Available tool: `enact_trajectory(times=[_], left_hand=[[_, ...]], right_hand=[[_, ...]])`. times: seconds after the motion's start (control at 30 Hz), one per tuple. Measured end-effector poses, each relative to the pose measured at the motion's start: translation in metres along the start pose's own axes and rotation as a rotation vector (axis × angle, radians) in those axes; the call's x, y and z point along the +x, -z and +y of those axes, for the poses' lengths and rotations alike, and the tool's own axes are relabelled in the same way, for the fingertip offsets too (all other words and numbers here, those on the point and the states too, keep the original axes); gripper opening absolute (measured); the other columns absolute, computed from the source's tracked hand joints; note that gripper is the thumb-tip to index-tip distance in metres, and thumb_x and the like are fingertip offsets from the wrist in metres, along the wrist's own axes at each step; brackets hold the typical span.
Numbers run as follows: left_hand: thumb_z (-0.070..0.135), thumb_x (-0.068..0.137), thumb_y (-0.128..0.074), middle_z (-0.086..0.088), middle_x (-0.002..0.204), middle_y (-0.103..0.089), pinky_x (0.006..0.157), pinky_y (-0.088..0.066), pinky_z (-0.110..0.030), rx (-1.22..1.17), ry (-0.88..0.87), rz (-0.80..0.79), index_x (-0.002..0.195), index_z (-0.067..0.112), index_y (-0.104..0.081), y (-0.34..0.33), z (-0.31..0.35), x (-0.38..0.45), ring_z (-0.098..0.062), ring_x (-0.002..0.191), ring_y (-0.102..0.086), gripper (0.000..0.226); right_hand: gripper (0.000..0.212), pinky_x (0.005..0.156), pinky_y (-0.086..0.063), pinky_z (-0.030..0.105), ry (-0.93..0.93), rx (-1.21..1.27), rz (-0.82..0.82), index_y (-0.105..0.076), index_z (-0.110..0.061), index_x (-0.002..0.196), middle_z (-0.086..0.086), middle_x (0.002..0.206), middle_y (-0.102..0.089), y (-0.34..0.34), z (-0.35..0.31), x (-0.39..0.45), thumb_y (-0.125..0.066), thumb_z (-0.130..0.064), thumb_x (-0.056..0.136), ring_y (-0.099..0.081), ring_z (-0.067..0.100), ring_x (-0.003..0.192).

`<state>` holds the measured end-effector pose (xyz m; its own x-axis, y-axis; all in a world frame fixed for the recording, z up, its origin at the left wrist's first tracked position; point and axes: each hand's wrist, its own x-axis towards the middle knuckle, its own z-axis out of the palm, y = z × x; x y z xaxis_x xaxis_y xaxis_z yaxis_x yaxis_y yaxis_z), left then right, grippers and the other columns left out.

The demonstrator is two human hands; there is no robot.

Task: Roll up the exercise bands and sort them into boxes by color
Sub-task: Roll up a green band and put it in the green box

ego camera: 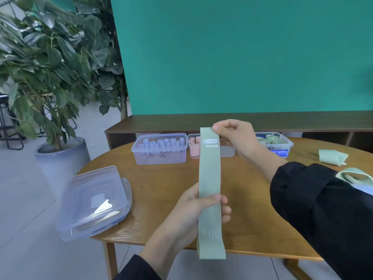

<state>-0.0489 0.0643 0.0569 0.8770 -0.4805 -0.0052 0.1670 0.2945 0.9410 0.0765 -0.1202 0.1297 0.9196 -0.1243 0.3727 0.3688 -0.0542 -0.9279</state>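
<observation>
Both hands are holding a green exercise band (210,178) stretched flat and upright above the wooden table (161,178): right hand (236,140) pinching its top end, left hand (199,213) gripping lower down. Behind it are sitting boxes of lilac rolls (159,148), pink rolls (194,146) and green rolls (272,141).

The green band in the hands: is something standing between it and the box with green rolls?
Nothing visible blocks it. The green band hangs between the left hand and right hand; the open green-roll box sits just behind the right hand.
</observation>
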Motion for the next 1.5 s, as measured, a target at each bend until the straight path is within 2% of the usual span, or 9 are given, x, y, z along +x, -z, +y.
enact_trajectory(times=[0.13, 0.3, 0.4, 0.73, 0.87, 0.97, 1.1, 1.37, 1.5], left_hand=[[-0.002, 0.098, -0.06, -0.029, 0.117, -0.067, 0.089, -0.057, -0.054, -0.033, 0.074, 0.066, 0.131, 0.005, -0.053, 0.01, -0.012, 0.004, -0.042, 0.105, -0.07, 0.035], [-0.002, 0.099, -0.058, -0.033, 0.111, -0.069, 0.091, -0.057, -0.059, -0.023, 0.138, 0.126, 0.134, 0.013, -0.046, 0.018, -0.028, -0.001, -0.046, 0.101, -0.071, 0.04], [-0.003, 0.098, -0.058, -0.031, 0.114, -0.067, 0.084, -0.06, -0.054, -0.018, 0.164, 0.106, 0.137, 0.019, -0.041, 0.018, -0.034, -0.006, -0.045, 0.097, -0.072, 0.048], [0.004, 0.101, -0.058, -0.028, 0.129, -0.055, 0.076, -0.062, -0.038, -0.029, 0.213, 0.197, 0.141, 0.033, -0.041, 0.012, -0.041, -0.009, -0.043, 0.086, -0.075, 0.053], [0.009, 0.105, -0.052, -0.03, 0.132, -0.055, 0.069, -0.063, -0.035, -0.028, 0.205, 0.273, 0.142, 0.033, -0.037, 0.008, -0.042, -0.01, -0.042, 0.08, -0.075, 0.047], [0.013, 0.105, -0.051, -0.031, 0.117, -0.064, 0.066, -0.062, -0.036, -0.017, 0.215, 0.273, 0.142, 0.035, -0.037, 0.007, -0.042, -0.012, -0.043, 0.077, -0.075, 0.045], [0.025, 0.106, -0.052, -0.018, 0.07, -0.072, 0.07, -0.063, -0.046, 0.293, 0.237, 0.242, 0.135, 0.037, -0.034, 0.015, -0.041, -0.016, -0.04, 0.065, -0.073, 0.036], [0.037, 0.104, -0.053, -0.008, 0.065, -0.073, 0.055, -0.054, -0.026, 0.678, 0.224, 0.234, 0.134, 0.031, -0.042, 0.018, -0.027, -0.03, -0.023, 0.054, -0.071, 0.033], [0.049, 0.096, -0.06, 0.001, 0.059, -0.065, 0.051, -0.041, -0.014, 1.156, -0.093, 0.349, 0.126, 0.038, -0.058, 0.03, -0.034, -0.032, -0.007, 0.054, -0.061, 0.032]], right_hand=[[0.01, 0.065, -0.06, 0.031, -0.062, -0.038, -0.014, -0.074, -0.006, 0.096, 0.006, 0.091, -0.077, -0.002, 0.03, 0.011, -0.075, -0.013, 0.091, -0.072, 0.015, 0.077], [0.016, 0.072, -0.062, 0.029, -0.107, -0.072, 0.004, -0.072, 0.002, 0.102, 0.009, 0.097, -0.077, -0.003, 0.066, 0.025, -0.075, -0.008, 0.09, -0.074, 0.015, 0.084], [0.013, 0.06, -0.058, 0.023, -0.152, -0.069, 0.002, -0.07, 0.002, 0.099, 0.004, 0.093, -0.075, -0.003, 0.085, 0.03, -0.075, -0.002, 0.087, -0.073, 0.006, 0.072], [0.011, 0.066, -0.054, 0.017, -0.181, -0.211, -0.007, -0.074, -0.01, 0.093, 0.002, 0.092, -0.075, -0.006, 0.129, 0.041, -0.081, -0.012, 0.084, -0.072, 0.011, 0.082], [0.016, 0.082, -0.061, 0.037, -0.224, -0.23, -0.004, -0.076, -0.012, 0.097, 0.002, 0.098, -0.077, -0.002, 0.139, 0.044, -0.081, -0.02, 0.085, -0.074, 0.017, 0.092], [0.014, 0.079, -0.062, 0.036, -0.224, -0.226, -0.013, -0.074, -0.012, 0.097, 0.002, 0.093, -0.077, -0.001, 0.141, 0.043, -0.079, -0.021, 0.087, -0.075, 0.019, 0.088], [0.016, 0.079, -0.053, 0.027, -0.121, -0.536, -0.096, -0.075, -0.017, 0.098, -0.002, 0.096, -0.073, 0.0, 0.144, 0.043, -0.076, -0.03, 0.09, -0.066, 0.012, 0.089], [0.047, 0.092, -0.044, 0.025, -0.135, -0.748, -0.211, -0.063, -0.016, 0.132, 0.002, 0.128, -0.066, 0.005, 0.135, 0.032, -0.065, -0.044, 0.095, -0.059, 0.014, 0.114], [0.063, 0.1, -0.043, 0.028, -0.172, -0.773, -0.235, -0.051, -0.018, 0.144, 0.001, 0.142, -0.058, 0.012, 0.126, 0.008, -0.061, -0.054, 0.094, -0.056, 0.017, 0.127]])
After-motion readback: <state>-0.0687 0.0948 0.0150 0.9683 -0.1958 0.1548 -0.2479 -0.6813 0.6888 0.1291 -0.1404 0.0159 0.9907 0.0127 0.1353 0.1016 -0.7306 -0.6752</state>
